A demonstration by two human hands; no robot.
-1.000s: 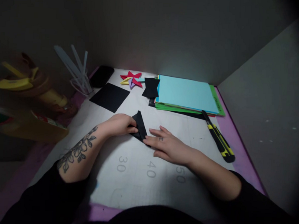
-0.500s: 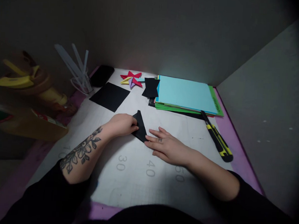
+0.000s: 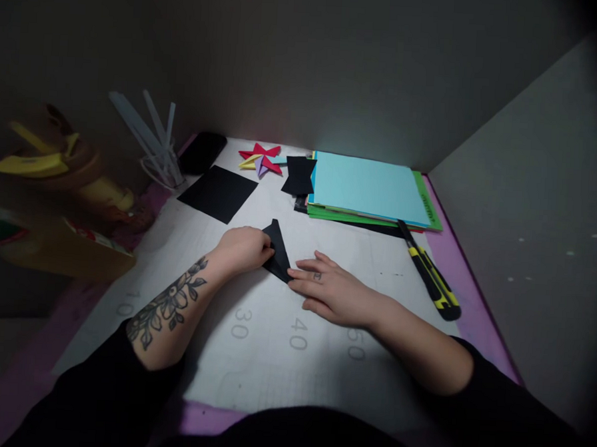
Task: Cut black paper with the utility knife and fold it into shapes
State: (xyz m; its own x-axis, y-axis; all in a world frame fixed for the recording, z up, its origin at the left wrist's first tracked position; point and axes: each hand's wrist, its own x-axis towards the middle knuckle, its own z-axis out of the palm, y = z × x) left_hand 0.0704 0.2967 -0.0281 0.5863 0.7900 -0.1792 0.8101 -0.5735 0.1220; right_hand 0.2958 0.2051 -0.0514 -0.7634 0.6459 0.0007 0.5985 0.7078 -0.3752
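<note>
A folded piece of black paper [image 3: 278, 254] lies on the white mat [image 3: 265, 375] in front of me. My left hand [image 3: 246, 251] pinches its left edge between thumb and curled fingers. At the paper's lower right corner, the fingertips of my right hand [image 3: 332, 290] touch it, with the fingers stretched out and somewhat apart. A flat black square [image 3: 218, 194] rests behind my left hand. Farther back, a notched black piece [image 3: 299, 175] lies beside folded coloured paper shapes [image 3: 262, 160] in red, yellow and purple.
A stack of coloured paper [image 3: 365, 187] with light blue on top is at the back. Right of it lies a black and yellow cutter [image 3: 430, 274]. At the left stand a clear cup [image 3: 164, 166] of strips, a bottle [image 3: 67, 248] and a brown figure [image 3: 90, 179]; a phone [image 3: 203, 153] lies behind.
Both hands keep nearly the same hold and place on the folded black paper. The whole view has shifted very slightly.
</note>
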